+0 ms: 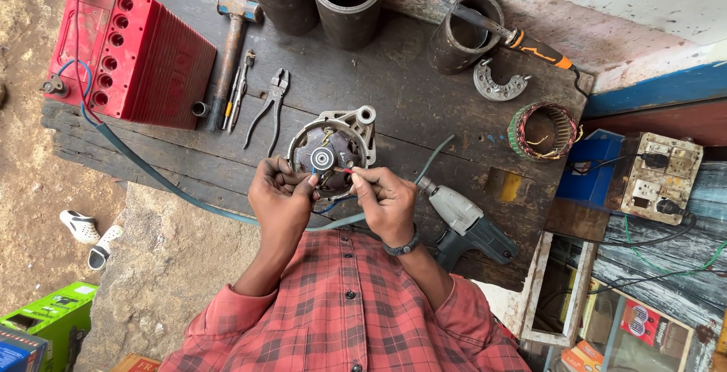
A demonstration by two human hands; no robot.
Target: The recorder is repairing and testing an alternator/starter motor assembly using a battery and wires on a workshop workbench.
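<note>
The person holds both hands over the metal motor housing (333, 148), which stands near the front edge of the worktop (424, 99). The left hand (282, 190) is closed, its fingertips pinching a blue wire (327, 207) beside the housing. The right hand (386, 199) is also closed, pinching a thin red wire (348, 170). A risk, as a judgement: the bare wire ends may touch and give a spark, because the red battery (144, 54) at the left end seems connected. The drill (466, 224) lies at the front edge and could fall if an elbow pushes it.
</note>
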